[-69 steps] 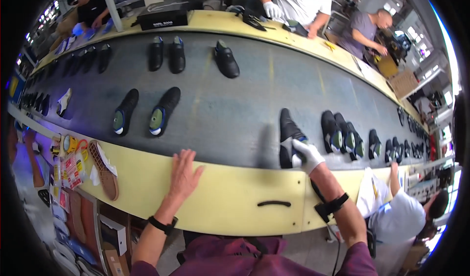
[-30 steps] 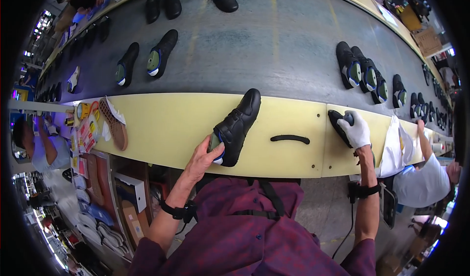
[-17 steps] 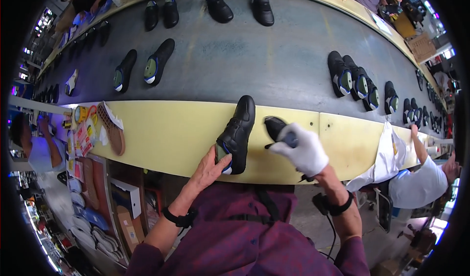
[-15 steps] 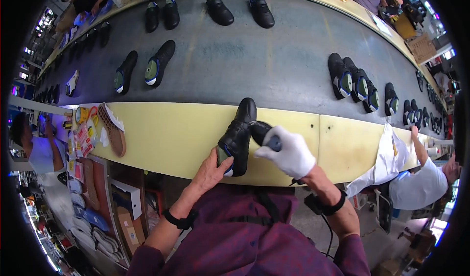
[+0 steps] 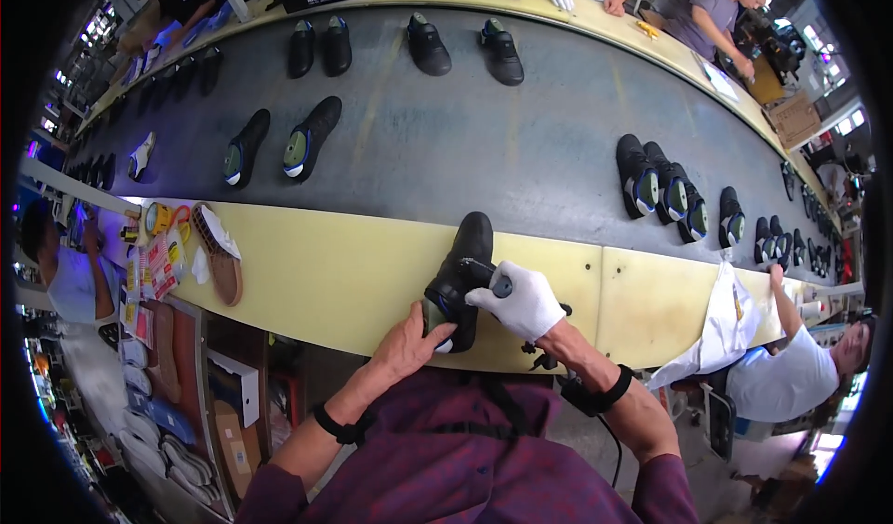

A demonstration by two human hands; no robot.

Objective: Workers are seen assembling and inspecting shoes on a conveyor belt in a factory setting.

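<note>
A black shoe lies on the pale yellow worktop in front of me, toe pointing away and heel toward me. My bare left hand grips its heel, with the thumb over the opening, where a green insole shows. In my right hand, which wears a white glove, is a hand tool with a rounded blue-grey handle end. The closed fingers press at the right side of the shoe's opening, by the laces. A thin tip seems to reach the upper; the rest of the tool is hidden by the glove.
Beyond the yellow worktop runs a grey conveyor belt carrying several black shoes. A brown shoe and plastic packets lie at left. White sheeting hangs over the right edge, beside a seated person. Others work across the belt.
My gloved right hand has moved left, closer against the shoe. A dark shape beside the shoe under the glove no longer shows. The left hand keeps its hold; the whole view has shifted slightly.
</note>
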